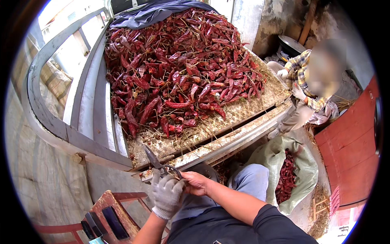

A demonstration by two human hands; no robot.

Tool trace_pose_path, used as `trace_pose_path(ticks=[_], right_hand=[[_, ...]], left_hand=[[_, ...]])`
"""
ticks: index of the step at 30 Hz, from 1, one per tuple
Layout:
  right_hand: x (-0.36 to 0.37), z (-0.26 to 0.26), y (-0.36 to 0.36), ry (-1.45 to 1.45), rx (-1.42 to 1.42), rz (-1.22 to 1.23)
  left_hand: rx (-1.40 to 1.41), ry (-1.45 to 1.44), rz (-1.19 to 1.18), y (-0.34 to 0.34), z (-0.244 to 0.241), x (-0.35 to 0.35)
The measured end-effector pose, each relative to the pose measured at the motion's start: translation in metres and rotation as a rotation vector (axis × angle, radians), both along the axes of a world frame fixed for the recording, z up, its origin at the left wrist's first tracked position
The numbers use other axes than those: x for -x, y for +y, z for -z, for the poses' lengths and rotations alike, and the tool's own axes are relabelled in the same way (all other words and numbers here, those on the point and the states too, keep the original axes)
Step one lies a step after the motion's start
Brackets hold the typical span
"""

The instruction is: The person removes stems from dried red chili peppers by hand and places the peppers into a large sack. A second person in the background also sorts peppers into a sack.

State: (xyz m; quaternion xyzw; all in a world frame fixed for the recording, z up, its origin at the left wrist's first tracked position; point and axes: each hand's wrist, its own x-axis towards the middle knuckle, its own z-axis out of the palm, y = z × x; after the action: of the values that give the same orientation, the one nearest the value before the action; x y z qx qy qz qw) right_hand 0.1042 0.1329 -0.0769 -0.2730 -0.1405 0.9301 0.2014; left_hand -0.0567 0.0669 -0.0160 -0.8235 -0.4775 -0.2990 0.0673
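Note:
A pair of scissors (154,159) with dark handle loops points up and left over the front edge of a truck bed (243,117). In a grey knit glove, my left hand (168,192) is closed around the handles. My bare right hand (196,183) meets it from the right, its fingers on the right handle loop; some fingertips are hidden. Beyond the blades lies a large heap of dried red chili peppers (182,73), many with stems attached. Loose stems and chaff litter the bed's near edge.
A pale green woven sack (300,174) holding dried chilies stands by my right knee. A co-worker in a checked shirt (300,64) and white gloves sits at the right. A metal side rail (61,129) curves at left. Phones (115,222) lie on a wooden stool (108,201).

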Motion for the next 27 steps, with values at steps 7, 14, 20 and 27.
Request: trace_pose_path(ticks=[7, 14, 20, 27], right_hand=[[0.007, 0.013, -0.011, 0.219, -0.015, -0.201], [-0.037, -0.011, -0.018, -0.245, -0.619, -0.187], [-0.089, -0.038, -0.045, -0.417, -0.711, -0.023], [-0.124, -0.070, -0.059, -0.738, -1.127, -0.058]], left_hand=[[0.170, -0.115, 0.113, -0.029, 0.006, -0.011], [0.567, -0.718, 0.330, -0.052, -0.006, -0.019], [1.009, -1.872, 0.172, -0.044, 0.005, -0.023], [1.006, -1.952, 0.204, -0.026, -0.015, -0.037]])
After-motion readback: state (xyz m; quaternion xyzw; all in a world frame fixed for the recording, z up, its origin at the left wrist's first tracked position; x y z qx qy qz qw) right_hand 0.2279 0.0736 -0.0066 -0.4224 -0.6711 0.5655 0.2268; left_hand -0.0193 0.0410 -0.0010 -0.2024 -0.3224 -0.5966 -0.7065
